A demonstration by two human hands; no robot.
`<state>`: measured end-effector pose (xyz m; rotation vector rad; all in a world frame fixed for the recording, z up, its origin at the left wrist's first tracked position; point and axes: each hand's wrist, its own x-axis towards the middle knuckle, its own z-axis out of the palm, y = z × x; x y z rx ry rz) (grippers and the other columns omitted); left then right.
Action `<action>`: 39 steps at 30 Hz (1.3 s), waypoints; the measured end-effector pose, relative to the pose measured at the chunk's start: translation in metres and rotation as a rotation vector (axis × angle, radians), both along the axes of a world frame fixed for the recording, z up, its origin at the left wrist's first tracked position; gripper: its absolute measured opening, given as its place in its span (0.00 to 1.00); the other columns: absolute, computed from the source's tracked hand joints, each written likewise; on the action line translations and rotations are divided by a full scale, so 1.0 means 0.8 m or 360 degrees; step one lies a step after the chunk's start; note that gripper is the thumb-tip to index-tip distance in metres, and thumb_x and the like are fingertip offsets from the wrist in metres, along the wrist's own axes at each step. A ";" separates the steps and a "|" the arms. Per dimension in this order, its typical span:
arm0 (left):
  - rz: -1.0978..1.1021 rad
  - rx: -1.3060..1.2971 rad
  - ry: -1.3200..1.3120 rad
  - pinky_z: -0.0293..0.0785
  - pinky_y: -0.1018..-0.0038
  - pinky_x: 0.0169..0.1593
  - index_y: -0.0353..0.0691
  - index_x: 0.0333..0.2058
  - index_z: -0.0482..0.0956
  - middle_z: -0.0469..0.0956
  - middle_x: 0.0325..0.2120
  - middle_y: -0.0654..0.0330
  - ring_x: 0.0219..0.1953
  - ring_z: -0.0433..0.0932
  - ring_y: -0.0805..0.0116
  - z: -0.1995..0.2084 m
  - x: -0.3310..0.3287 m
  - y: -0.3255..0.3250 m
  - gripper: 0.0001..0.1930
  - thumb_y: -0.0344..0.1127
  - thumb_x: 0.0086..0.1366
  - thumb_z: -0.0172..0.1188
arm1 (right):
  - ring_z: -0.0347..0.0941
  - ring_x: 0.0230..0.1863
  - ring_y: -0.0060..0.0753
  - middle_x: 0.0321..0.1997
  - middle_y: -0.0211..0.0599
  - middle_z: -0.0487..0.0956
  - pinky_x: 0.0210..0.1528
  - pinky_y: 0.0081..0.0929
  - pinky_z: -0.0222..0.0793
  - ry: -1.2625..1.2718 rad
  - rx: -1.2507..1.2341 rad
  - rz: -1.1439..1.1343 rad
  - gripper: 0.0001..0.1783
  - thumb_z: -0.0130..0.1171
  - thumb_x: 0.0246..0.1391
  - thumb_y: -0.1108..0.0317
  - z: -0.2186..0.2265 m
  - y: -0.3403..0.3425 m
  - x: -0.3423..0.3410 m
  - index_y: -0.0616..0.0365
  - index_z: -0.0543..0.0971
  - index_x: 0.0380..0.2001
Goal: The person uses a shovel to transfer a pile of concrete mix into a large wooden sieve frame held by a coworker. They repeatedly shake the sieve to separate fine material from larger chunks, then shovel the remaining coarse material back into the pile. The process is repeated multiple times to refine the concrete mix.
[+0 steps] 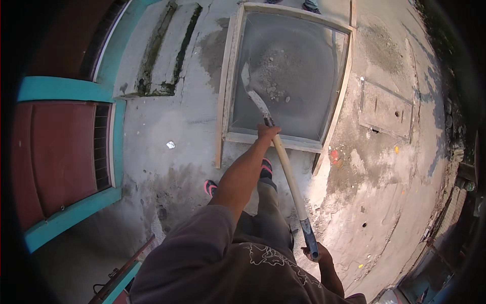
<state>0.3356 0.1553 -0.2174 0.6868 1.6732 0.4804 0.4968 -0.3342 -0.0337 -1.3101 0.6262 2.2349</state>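
A long-handled shovel (289,177) slants from near my waist up to a wood-framed mesh sieve (276,140). Its dusty metal blade rests over the sieve's left part, beside scattered pebbles and grit (273,76). My left hand (267,131) is wrapped round the shaft just below the blade's socket, above the frame's near edge. Lower down and to the right, my right hand (318,252) grips the dark end of the handle, with some fingers hidden behind it.
My feet in dark shoes with pink trim (210,188) stand before the sieve. Another person's foot (311,7) shows beyond it. A teal-framed door (55,152) is at left, a mossy concrete channel (162,48) at upper left, a floor hatch (386,109) at right.
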 end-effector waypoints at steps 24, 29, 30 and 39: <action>0.2209 -0.0382 -0.1509 0.69 0.66 0.23 0.34 0.21 0.64 0.66 0.16 0.56 0.18 0.69 0.62 -0.033 -0.268 -0.126 0.04 0.27 0.47 0.50 | 0.52 0.08 0.17 0.09 0.24 0.58 0.09 0.16 0.48 -0.2329 0.0750 0.0898 0.16 0.52 0.46 0.61 0.100 0.514 0.043 0.55 0.64 0.12; 0.2392 -0.0397 -0.1994 0.72 0.66 0.28 0.35 0.27 0.65 0.66 0.21 0.58 0.23 0.67 0.65 -0.131 -0.263 -0.045 0.06 0.24 0.49 0.52 | 0.51 0.08 0.16 0.07 0.23 0.56 0.10 0.16 0.48 -0.2647 0.1100 0.1300 0.22 0.53 0.44 0.52 0.061 0.682 0.039 0.53 0.61 0.10; 0.2376 -0.0361 -0.2015 0.71 0.66 0.28 0.35 0.28 0.65 0.66 0.21 0.58 0.23 0.67 0.65 -0.159 -0.269 -0.034 0.07 0.25 0.49 0.52 | 0.50 0.08 0.16 0.07 0.23 0.56 0.10 0.16 0.47 -0.2715 0.1083 0.1267 0.21 0.53 0.44 0.52 0.047 0.710 0.013 0.54 0.63 0.11; 0.3031 0.0128 -0.1112 0.67 0.66 0.35 0.33 0.23 0.65 0.67 0.20 0.55 0.25 0.68 0.64 -0.306 -0.658 -0.231 0.05 0.28 0.51 0.50 | 0.50 0.07 0.16 0.06 0.22 0.57 0.09 0.19 0.44 -0.1835 0.2104 0.1993 0.23 0.51 0.45 0.51 -0.234 0.734 -0.505 0.50 0.61 0.07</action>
